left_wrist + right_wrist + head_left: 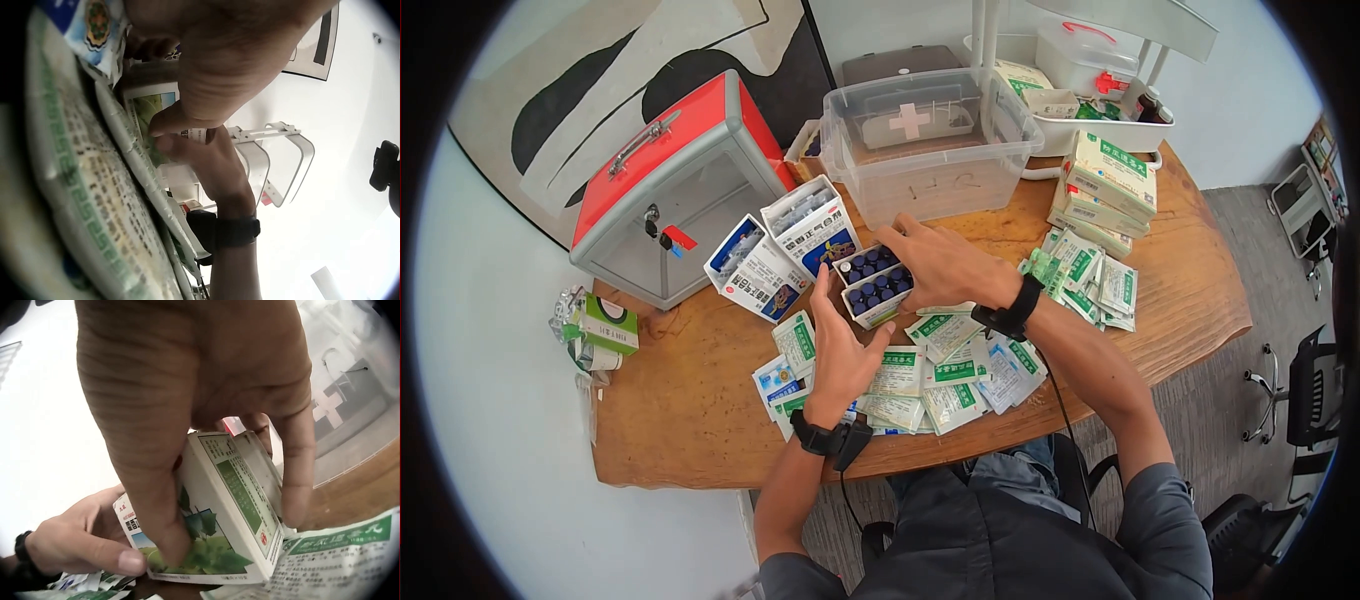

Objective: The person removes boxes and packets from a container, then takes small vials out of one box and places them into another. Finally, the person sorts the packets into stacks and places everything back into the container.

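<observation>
Both hands hold a small white and green box (862, 318) of dark-capped bottles (877, 279). The left hand (842, 358) is at its left side, thumb along the near face. From the far right side the right hand (950, 262) grips it. In the right wrist view the box (219, 506) is tilted, with the right hand's (194, 394) thumb on the printed face and the left hand's (81, 540) thumb beside it. The left wrist view shows the left hand (231, 62) close up and the right hand (215, 165) beyond it.
Flat sachets (897, 371) lie in front of the hands, and more sachets (1100, 283) at the right. Two opened cartons (762, 278) stand left, beside a red-topped case (685, 190). Behind are a clear bin (940, 180), stacked boxes (1108, 180) and a white tray (1090, 130).
</observation>
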Demonstrator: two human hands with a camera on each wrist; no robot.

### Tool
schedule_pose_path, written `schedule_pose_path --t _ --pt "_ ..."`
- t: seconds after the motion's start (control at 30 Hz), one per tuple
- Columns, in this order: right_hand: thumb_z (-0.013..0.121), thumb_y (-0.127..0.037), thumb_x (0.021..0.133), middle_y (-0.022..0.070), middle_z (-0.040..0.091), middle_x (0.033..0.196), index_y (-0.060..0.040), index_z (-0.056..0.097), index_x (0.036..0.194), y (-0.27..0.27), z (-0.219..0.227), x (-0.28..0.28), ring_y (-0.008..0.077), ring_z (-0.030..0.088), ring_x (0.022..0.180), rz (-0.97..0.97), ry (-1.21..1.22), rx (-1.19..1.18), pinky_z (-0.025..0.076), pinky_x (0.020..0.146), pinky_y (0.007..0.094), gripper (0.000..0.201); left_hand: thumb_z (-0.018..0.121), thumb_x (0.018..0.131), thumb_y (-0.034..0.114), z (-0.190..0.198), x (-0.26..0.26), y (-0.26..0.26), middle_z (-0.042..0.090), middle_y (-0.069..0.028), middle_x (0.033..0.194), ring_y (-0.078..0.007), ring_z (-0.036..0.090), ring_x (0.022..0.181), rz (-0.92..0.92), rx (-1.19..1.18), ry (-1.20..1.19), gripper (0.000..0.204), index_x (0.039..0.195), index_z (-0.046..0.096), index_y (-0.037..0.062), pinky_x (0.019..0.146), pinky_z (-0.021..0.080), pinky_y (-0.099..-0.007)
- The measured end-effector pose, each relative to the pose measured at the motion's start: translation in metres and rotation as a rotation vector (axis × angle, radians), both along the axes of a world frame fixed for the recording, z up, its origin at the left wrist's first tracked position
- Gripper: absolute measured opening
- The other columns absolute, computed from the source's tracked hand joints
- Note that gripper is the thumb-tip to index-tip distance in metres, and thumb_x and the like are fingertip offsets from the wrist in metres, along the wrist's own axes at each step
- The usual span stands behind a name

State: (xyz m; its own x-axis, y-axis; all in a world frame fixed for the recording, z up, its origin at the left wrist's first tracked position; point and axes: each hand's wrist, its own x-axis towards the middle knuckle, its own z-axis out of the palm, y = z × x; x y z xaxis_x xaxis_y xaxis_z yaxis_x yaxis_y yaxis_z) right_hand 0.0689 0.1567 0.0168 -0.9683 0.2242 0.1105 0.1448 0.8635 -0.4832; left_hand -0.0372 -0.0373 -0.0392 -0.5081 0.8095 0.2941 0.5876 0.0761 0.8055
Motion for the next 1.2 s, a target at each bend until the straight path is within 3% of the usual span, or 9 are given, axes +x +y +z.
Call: schedule_pose_path --t 0.17,0.23,0.33,0.7,0.9,0.97,1.07,1.17,1.2 --pt "0.093 -0.02 0.065 0.022 0.058 0.125 -0.0054 0.052 0.139 0.005 0.001 -0.01 0.0463 0.065 0.113 0.01 0.006 0.031 0.054 0.097 0.0514 0.086 0.082 0.084 -0.004 -0.005 -0.003 -0.002 0.031 -0.0311 0.16 -0.0378 0.041 0.149 0.03 -0.041 0.094 0.111 0.164 0.006 -0.0029 0.124 0.036 -0.0466" --pt "0.093 -0.019 0.065 0.0216 0.058 0.126 -0.0061 0.052 0.14 0.007 -0.003 -0.013 0.0464 0.065 0.112 0.013 0.023 0.042 0.054 0.097 0.0513 0.086 0.084 0.086 0.007 -0.009 -0.004 -0.003 0.025 -0.0349 0.161 -0.0459 0.036 0.15 -0.018 -0.022 0.025 0.111 0.163 0.007 -0.0086 0.126 0.03 -0.0489" --pt "0.093 -0.019 0.065 0.0211 0.058 0.128 -0.0095 0.052 0.143 0.012 -0.01 -0.016 0.0458 0.066 0.112 -0.016 0.054 0.018 0.055 0.097 0.0504 0.089 0.082 0.087 0.0 -0.007 -0.002 -0.003 0.029 -0.0322 0.162 -0.0379 0.04 0.15 -0.003 -0.044 0.082 0.109 0.165 0.005 -0.0038 0.125 0.035 -0.0472" --pt "0.089 -0.008 0.074 0.0232 0.05 0.144 -0.0104 0.043 0.154 -0.001 -0.016 0.002 0.0475 0.064 0.121 -0.107 0.188 0.053 0.057 0.098 0.0508 0.092 0.081 0.088 0.003 0.001 0.003 -0.002 0.032 -0.0305 0.159 -0.041 0.043 0.147 -0.001 -0.073 0.075 0.103 0.164 0.011 -0.0058 0.122 0.037 -0.0478" --pt "0.086 -0.018 0.081 0.0265 0.049 0.148 -0.0064 0.042 0.155 -0.003 0.015 0.077 0.0484 0.058 0.13 -0.272 0.091 0.049 0.052 0.105 0.0514 0.086 0.078 0.089 0.0 0.005 0.008 -0.004 0.038 -0.0291 0.154 -0.0408 0.047 0.142 0.017 0.03 0.061 0.095 0.163 0.02 -0.0052 0.12 0.039 -0.0478" --pt "0.085 -0.022 0.084 0.027 0.051 0.147 -0.0056 0.045 0.153 0.006 0.022 0.113 0.0488 0.057 0.131 -0.333 0.036 0.032 0.051 0.107 0.0513 0.082 0.077 0.089 0.002 0.012 0.01 -0.006 0.043 -0.0275 0.151 -0.0417 0.048 0.139 0.14 0.052 0.332 0.087 0.16 0.027 -0.0045 0.118 0.039 -0.0498" --pt "0.083 -0.029 0.087 0.0267 0.052 0.148 -0.0056 0.05 0.151 0.02 0.017 0.164 0.0483 0.055 0.133 -0.455 -0.073 0.043 0.049 0.11 0.0502 0.076 0.077 0.09 0.004 0.019 0.017 -0.009 0.048 -0.0238 0.146 -0.038 0.05 0.136 0.16 0.168 0.375 0.07 0.151 0.043 -0.003 0.115 0.04 -0.0475" --pt "0.084 -0.033 0.087 0.0266 0.051 0.147 -0.0104 0.055 0.147 0.022 -0.007 0.182 0.0525 0.049 0.138 -0.538 -0.13 0.163 0.048 0.107 0.0646 0.071 0.078 0.088 0.004 0.024 0.023 -0.01 0.055 -0.0208 0.14 -0.0338 0.054 0.132 0.112 0.228 0.363 0.057 0.14 0.056 -0.0023 0.112 0.043 -0.0442" --pt "0.084 -0.035 0.087 0.0281 0.047 0.152 -0.0125 0.053 0.151 0.017 -0.012 0.18 0.0552 0.042 0.143 -0.575 -0.214 0.16 0.044 0.108 0.0707 0.074 0.078 0.088 0.004 0.024 0.024 -0.01 0.055 -0.0209 0.141 -0.0334 0.054 0.133 -0.065 0.167 0.262 0.056 0.139 0.058 -0.0017 0.112 0.043 -0.0438"
